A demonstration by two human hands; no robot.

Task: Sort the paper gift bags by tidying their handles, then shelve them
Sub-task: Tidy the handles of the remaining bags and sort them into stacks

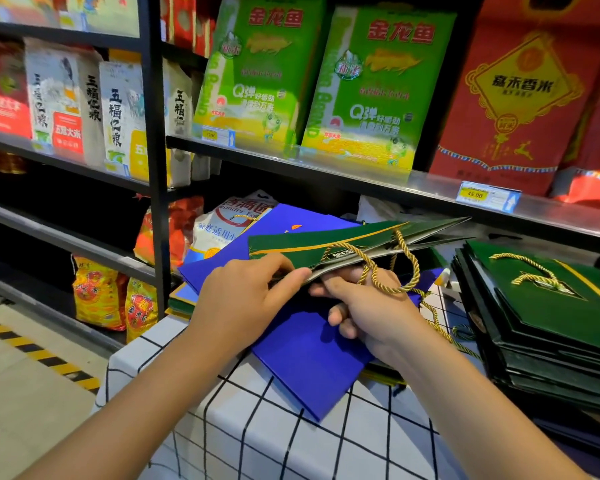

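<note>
Green bag (326,242), held flat over the blue bags (305,355), is mid handle-tidy: your left hand (246,292) pinches its mouth, your right hand (364,306) grips underneath by the dangling gold cord (392,271), so next tuck that cord in, then add it to the stack (548,313) right of the blue bags.

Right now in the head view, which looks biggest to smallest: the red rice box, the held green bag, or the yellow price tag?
1. Red rice box
2. Green bag, seen nearly edge-on, so it looks slimmer than it is
3. Yellow price tag, clearly smallest
</note>
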